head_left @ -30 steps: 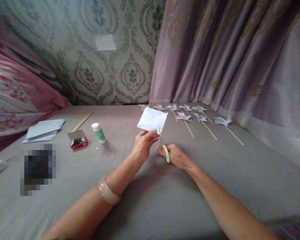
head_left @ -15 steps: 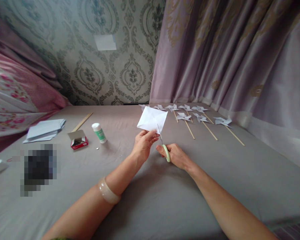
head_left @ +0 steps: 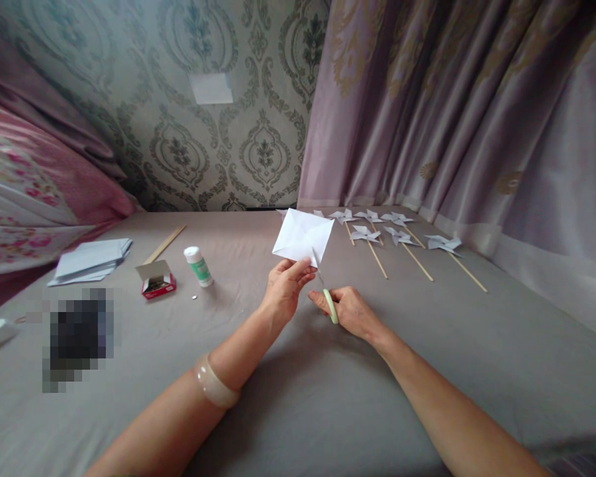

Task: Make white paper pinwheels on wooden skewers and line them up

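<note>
Since the last frame my view has tilted a touch, so the far things sit slightly lower, and the thumb of the right hand has spread out a little more; the paper has hardly shifted.

The left hand pinches the paper by its near corner, thumb on top, holding it up above the cloth. The right hand has its fingers in the grip of the scissors, whose blades reach up to the paper just beside the left fingertips. From here I can't tell how far the blades are parted.

I'd expect the paper to be very light and bendy, stiffer along its creases, not slippery but easy to crumple or tear. I'd keep a soft, flat pinch at that near corner, close to the blades so the sheet doesn't flap, yet with the fingertips out of their path. The scissors should feel firm and a bit heavier, best held by the loops.

Beyond and to the right lie pinwheels on sticks. Over to the left I see the bottle, the open red box, a wooden strip and a paper stack.
</note>
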Demonstrator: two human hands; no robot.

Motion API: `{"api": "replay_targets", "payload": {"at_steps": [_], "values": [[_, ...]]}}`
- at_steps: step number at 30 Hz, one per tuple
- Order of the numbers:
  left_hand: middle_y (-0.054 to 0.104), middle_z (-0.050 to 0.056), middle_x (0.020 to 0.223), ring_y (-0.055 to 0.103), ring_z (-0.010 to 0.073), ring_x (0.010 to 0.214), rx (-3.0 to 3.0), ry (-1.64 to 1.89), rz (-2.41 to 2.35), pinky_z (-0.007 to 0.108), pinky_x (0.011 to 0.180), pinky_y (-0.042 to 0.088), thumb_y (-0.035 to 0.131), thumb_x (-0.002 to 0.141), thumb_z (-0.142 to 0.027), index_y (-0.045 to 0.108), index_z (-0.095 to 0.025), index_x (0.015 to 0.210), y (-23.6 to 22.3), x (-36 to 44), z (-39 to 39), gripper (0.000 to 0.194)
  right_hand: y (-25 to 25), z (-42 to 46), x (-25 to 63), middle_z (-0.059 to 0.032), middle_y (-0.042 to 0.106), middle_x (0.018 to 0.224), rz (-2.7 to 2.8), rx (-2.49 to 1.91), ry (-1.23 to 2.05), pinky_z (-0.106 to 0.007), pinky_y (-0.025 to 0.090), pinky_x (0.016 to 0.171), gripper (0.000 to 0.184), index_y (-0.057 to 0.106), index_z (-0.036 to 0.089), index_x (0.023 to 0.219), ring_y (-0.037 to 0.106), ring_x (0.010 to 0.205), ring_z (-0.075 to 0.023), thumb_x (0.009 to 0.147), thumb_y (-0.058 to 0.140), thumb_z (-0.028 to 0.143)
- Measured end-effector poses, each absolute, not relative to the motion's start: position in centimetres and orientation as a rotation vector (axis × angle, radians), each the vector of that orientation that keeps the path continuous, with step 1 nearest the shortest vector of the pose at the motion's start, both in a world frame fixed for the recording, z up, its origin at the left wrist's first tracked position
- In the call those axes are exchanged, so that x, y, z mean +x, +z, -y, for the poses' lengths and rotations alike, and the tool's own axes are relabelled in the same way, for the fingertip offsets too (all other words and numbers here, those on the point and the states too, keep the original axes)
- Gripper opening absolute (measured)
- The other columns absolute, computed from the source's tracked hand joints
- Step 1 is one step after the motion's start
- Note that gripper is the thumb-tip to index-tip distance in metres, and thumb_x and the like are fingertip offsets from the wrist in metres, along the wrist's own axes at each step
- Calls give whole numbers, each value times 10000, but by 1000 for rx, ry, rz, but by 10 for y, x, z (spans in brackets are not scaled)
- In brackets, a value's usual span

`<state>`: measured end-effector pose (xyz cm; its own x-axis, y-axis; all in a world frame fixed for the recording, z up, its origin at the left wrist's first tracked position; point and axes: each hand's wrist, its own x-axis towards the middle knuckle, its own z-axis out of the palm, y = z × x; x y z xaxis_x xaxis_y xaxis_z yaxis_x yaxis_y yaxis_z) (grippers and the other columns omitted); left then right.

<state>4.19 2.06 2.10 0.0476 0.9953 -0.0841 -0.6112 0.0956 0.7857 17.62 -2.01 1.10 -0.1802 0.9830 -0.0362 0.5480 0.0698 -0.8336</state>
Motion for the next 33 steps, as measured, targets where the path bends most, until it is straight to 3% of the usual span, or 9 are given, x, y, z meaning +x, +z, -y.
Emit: {"api": "replay_targets", "payload": {"at_steps": [15, 24, 33], "values": [[625, 21, 591, 575, 94, 542, 757, 1340, -771, 235, 604, 449, 776, 554, -207, 601, -113, 638, 22, 46, -14, 216, 11, 20, 176, 45, 314, 520, 1741, -1511, 1007, -245, 221, 484, 504, 404, 178, 510, 299, 532, -87, 723, 529, 618], [622, 19, 591, 575, 95, 539, 775, 1315, -744, 231, 592, 436, 784, 553, -213, 595, -116, 641, 15, 49, -13, 230, 9, 18, 178, 34, 377, 554, 1751, -1439, 986, -243, 253, 510, 480, 516, 146, 565, 341, 559, -99, 757, 519, 585], [615, 10, 587, 566, 88, 541, 772, 1328, -736, 221, 588, 428, 778, 557, -212, 608, -109, 660, 16, 48, -13, 224, 11, 19, 177, 41, 326, 521, 1691, -1499, 968, -249, 220, 494, 521, 479, 157, 515, 316, 544, -98, 715, 542, 634]]}}
